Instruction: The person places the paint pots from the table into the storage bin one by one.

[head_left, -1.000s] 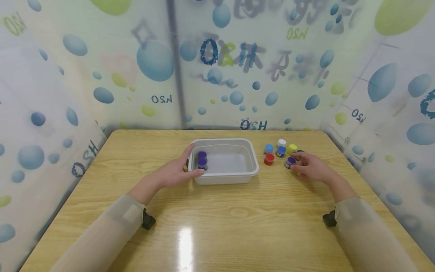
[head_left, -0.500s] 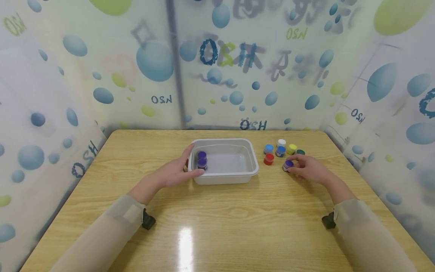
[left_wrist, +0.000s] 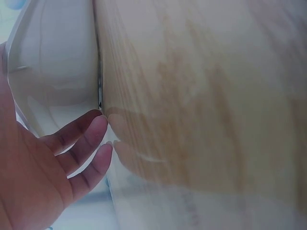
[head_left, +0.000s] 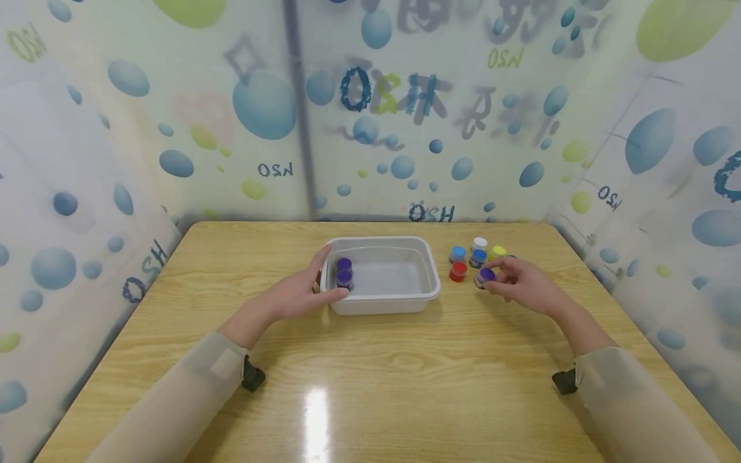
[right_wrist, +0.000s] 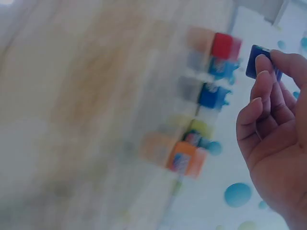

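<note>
In the head view my right hand pinches a small purple-lidded paint jar between thumb and fingertips. The right wrist view shows the same jar at the fingertips; how far it is off the table is unclear. My left hand grips the left end of a white plastic basin, its thumb over the near rim. Curled fingers lie low by the basin's wall in the left wrist view. Two purple-lidded jars stand inside, one behind the other, along the left wall.
Right of the basin stand a red jar, a light blue jar, a blue jar, a white jar and a yellow jar. An orange jar shows in the right wrist view. Patterned curtains enclose the wooden table.
My right hand has moved slightly left with the purple-lidded jar, away from the jar group's right side. My left hand and the basin have stayed in place.
</note>
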Tool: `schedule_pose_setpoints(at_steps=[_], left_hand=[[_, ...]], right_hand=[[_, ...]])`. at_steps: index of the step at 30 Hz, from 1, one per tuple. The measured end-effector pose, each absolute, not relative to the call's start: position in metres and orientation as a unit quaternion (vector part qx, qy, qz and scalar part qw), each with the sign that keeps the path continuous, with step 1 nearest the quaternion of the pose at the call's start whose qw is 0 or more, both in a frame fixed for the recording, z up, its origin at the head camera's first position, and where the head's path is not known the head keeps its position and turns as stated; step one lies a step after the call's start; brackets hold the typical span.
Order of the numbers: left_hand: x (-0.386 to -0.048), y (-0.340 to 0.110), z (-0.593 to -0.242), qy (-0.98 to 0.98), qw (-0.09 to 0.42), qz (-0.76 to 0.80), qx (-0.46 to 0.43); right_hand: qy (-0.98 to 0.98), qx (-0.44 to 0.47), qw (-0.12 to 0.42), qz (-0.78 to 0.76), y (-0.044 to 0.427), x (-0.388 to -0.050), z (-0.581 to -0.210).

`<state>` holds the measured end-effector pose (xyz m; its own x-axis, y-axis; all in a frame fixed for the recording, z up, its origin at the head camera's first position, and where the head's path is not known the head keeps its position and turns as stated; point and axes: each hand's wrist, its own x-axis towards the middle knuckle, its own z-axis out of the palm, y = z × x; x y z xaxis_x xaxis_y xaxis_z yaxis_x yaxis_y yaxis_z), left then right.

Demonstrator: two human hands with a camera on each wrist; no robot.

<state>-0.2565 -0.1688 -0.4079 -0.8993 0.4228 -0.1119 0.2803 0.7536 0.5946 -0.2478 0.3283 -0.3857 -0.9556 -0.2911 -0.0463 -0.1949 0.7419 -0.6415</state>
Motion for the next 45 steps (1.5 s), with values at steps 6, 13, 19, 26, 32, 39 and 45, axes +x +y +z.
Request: schedule_pose_setpoints(at_steps=[6, 13, 19, 26, 32, 39, 45], left_hand=[[-0.258, -0.17, -0.409, 0.928, 0.119, 0.297, 0.191], [-0.257, -0.171, -0.409, 0.928, 0.121, 0.299, 0.189], [-0.257, -0.172, -0.409, 0.928, 0.121, 0.299, 0.188], [-0.257, -0.172, -0.409, 0.927, 0.123, 0.3, 0.186], [-0.257, -0.172, -0.408, 0.928, 0.121, 0.298, 0.189], [-0.257, -0.17, -0.408, 0.929, 0.125, 0.293, 0.189], [-0.257, -0.169, -0.408, 0.928, 0.124, 0.296, 0.189]], right_hand=[[0.925, -0.161, 0.052, -0.34, 0.305, -0.243, -0.368], [0.904, -0.201, 0.052, -0.373, 0.271, -0.246, -0.353], [0.889, -0.229, 0.054, -0.392, 0.24, -0.258, -0.346], [0.889, -0.252, 0.056, -0.378, 0.198, -0.27, -0.337], [0.882, -0.261, 0.083, -0.383, 0.166, -0.279, -0.344], [0.869, -0.281, 0.112, -0.391, 0.137, -0.288, -0.363], [0.867, -0.296, 0.13, -0.38, 0.117, -0.292, -0.374]])
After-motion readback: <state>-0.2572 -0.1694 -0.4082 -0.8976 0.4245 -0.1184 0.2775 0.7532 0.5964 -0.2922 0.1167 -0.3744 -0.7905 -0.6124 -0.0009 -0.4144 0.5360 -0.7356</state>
